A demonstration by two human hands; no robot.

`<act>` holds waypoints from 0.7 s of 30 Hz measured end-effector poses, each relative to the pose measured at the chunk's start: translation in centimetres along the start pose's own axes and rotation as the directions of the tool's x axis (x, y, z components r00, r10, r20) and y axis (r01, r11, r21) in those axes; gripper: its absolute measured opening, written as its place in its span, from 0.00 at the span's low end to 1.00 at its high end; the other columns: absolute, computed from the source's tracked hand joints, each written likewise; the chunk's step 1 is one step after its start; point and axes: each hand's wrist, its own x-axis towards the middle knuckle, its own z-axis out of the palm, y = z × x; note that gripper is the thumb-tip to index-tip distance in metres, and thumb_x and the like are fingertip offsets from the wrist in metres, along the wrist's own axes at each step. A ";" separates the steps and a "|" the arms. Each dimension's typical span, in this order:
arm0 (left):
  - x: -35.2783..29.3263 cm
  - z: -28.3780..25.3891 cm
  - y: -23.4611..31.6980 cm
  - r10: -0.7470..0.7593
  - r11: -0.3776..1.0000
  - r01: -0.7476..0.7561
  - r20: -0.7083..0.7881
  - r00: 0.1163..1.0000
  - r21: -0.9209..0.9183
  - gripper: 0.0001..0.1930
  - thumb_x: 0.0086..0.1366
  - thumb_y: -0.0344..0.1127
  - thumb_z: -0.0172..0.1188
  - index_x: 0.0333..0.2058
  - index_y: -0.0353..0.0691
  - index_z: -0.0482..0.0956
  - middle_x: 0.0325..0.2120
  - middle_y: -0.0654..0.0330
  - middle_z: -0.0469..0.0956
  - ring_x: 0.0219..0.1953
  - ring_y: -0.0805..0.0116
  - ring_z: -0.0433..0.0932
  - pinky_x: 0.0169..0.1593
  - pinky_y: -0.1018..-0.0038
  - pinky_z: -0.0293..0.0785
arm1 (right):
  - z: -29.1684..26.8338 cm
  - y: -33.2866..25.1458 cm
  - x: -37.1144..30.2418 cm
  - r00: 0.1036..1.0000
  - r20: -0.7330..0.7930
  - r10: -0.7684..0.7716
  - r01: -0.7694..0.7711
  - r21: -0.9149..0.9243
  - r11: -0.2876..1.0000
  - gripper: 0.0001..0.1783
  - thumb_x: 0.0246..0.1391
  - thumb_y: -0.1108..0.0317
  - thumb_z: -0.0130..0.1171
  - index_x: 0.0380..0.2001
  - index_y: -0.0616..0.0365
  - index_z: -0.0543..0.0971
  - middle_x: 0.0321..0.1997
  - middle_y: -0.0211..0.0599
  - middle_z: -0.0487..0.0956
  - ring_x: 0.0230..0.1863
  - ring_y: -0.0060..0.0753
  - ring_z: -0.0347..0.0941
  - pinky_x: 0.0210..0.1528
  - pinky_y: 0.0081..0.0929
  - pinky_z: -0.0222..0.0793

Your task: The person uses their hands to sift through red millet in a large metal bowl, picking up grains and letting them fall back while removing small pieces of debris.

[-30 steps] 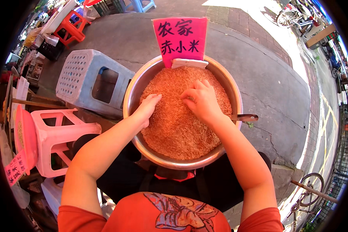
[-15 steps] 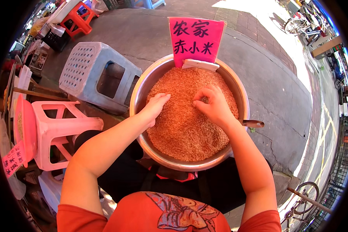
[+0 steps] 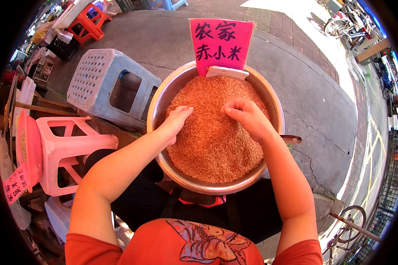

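A wide metal basin [image 3: 212, 190] stands in front of me, filled with reddish-brown, rice-like grain [image 3: 208, 161]. My left hand [image 3: 177, 123] rests at the left of the heap, its fingers stretched toward the middle and their lower side against the grain. Over the right half, my right hand [image 3: 248, 118] has thumb and forefinger pinched together; anything between them is too small to make out. A bright pink sign card [image 3: 222, 39] stands upright at the far rim, behind a whitish block [image 3: 227, 73] in the grain. A brown handle [image 3: 291, 139] sticks out past the right rim.
Left of the basin are a grey-blue plastic stool [image 3: 93, 79] and a pink stool [image 3: 75, 139] beside a tilted pink basin [image 3: 30, 148]. A red stool [image 3: 89, 24] is farther off. Bicycles stand on the right, one wheel [image 3: 353, 224] at the lower right.
My right hand has turned slightly, and the rounded gap between thumb and forefinger has narrowed. The left hand has barely moved. The whole view has shifted a little.
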 end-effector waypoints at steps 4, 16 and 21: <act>0.2 -0.2 -0.2 0.010 1.000 -0.010 0.006 1.000 -0.005 0.27 0.64 0.48 0.52 0.55 0.36 0.65 0.55 0.53 0.65 0.59 0.63 0.59 0.61 0.67 0.52 | 0.0 0.6 0.2 0.997 -0.039 -0.062 0.056 -0.135 0.989 0.10 0.57 0.65 0.54 0.33 0.61 0.77 0.34 0.26 0.75 0.39 0.18 0.67 0.46 0.20 0.62; -0.3 0.0 0.1 -0.007 1.000 0.007 -0.004 1.000 0.002 0.27 0.64 0.48 0.52 0.56 0.37 0.64 0.55 0.53 0.65 0.59 0.63 0.59 0.61 0.67 0.53 | 0.4 -0.3 -0.1 0.998 -0.057 -0.010 0.009 -0.020 1.000 0.10 0.57 0.65 0.53 0.34 0.62 0.77 0.35 0.27 0.76 0.41 0.19 0.68 0.46 0.21 0.62; 0.0 -0.2 -0.1 0.006 1.000 -0.006 0.018 1.000 0.011 0.28 0.64 0.48 0.52 0.56 0.37 0.64 0.56 0.53 0.63 0.60 0.63 0.58 0.61 0.66 0.53 | -0.3 0.2 0.4 0.979 -0.177 -0.096 0.040 -0.300 0.953 0.09 0.52 0.66 0.59 0.30 0.62 0.76 0.32 0.29 0.76 0.37 0.20 0.68 0.40 0.22 0.64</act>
